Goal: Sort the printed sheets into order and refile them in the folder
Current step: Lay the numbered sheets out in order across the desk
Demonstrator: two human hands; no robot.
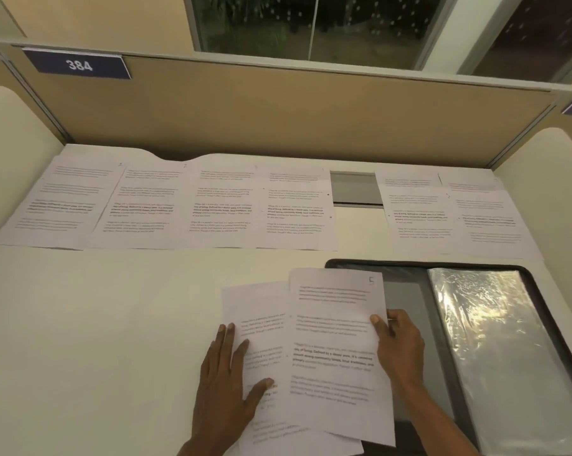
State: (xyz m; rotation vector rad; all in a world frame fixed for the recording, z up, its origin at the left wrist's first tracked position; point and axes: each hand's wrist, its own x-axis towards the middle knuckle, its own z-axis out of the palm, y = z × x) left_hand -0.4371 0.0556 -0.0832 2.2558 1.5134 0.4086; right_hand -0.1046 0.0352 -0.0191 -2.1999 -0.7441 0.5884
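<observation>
1. Pale desk [113, 324] in a study booth, with a beige partition [278, 110] behind it and a dark window [311, 24] above. The folder [541, 324] is cut off at the bottom of the view, and paper and the right forearm cover part of its left half.
2. Print on all the sheets is too blurred to read; only some bold lines stand out.
3. The folder lies open, with a black rim. Shiny clear sleeves [495, 340] fill its right half; I cannot tell whether they hold pages.
4. The top sheet [337, 350] lies over the folder's left edge. The right hand [399, 343] pinches its right edge, thumb on top and fingers hidden under the paper.
5. Just left of the folder, a lower sheet [258, 324] lies partly under the top sheet. The left hand [225, 383] presses on it, flat, with fingers straight.
6. Beyond the folder two sheets [449, 218] lie side by side. Left of them is a grey cover plate [355, 189], then a row of four sheets [179, 205].
7. Far beyond and left of the folder, a blue plate [79, 65] reads "384".
</observation>
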